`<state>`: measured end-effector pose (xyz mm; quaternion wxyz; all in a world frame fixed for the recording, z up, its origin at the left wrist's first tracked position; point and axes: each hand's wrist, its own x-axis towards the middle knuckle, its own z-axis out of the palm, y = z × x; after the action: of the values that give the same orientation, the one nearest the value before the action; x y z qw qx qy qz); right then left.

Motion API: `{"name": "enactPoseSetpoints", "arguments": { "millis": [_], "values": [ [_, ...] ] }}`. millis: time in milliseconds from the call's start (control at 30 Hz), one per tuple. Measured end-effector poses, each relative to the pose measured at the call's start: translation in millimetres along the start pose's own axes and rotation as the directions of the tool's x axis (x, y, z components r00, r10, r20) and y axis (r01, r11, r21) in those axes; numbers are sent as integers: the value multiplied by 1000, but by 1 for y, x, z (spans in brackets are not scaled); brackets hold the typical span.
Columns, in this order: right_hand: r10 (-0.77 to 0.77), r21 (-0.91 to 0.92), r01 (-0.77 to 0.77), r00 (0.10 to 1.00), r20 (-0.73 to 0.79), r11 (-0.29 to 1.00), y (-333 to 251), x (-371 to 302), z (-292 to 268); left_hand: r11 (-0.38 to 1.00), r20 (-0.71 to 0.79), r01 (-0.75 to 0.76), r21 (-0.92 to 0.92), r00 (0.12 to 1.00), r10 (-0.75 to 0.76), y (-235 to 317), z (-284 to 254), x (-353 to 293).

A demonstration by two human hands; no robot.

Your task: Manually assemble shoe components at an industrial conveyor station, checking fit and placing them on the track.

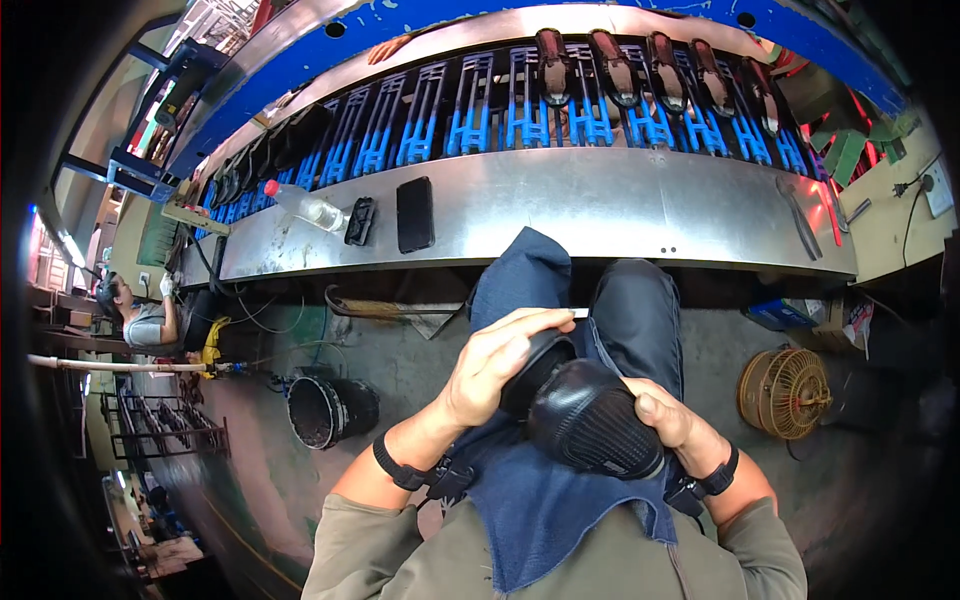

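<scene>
A black shoe [590,415] with a ribbed, textured surface rests over my lap on a dark blue cloth [545,520]. My right hand [668,415] is closed around its right side, thumb on top. On the other side my left hand [490,365] lies against the shoe's dark upper part, fingers pressed together. At its fingertips a small flat white piece [580,313] sticks out; the rest of it is hidden, so its kind cannot be told.
Ahead runs a metal ledge [560,200] with a bottle [308,207], a black phone [415,214] and a black case [360,221]. Behind it, several shoes [553,68] sit on blue racks. A black bucket [330,410] stands left, a round fan [785,393] right. Another person [145,320] sits far left.
</scene>
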<state>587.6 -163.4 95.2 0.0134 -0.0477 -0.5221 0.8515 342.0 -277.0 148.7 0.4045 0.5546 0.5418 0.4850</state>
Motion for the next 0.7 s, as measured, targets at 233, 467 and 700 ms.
{"name": "enactPoseSetpoints", "arguments": {
  "millis": [233, 467, 700],
  "values": [
    [-29, 163, 55, 987, -158, 985, 15, -21, -3, 978, -81, 93, -187, 991, -110, -9, 20, -7],
    [-93, 137, 107, 990, -106, 985, 4, -18, 7, 972, -153, 17, -235, 987, -54, 2, 21, -4],
    [-175, -104, 165, 980, -90, 981, 11, -22, 8, 918, -11, 50, -393, 998, -59, 48, 29, 4]
  ]
}}
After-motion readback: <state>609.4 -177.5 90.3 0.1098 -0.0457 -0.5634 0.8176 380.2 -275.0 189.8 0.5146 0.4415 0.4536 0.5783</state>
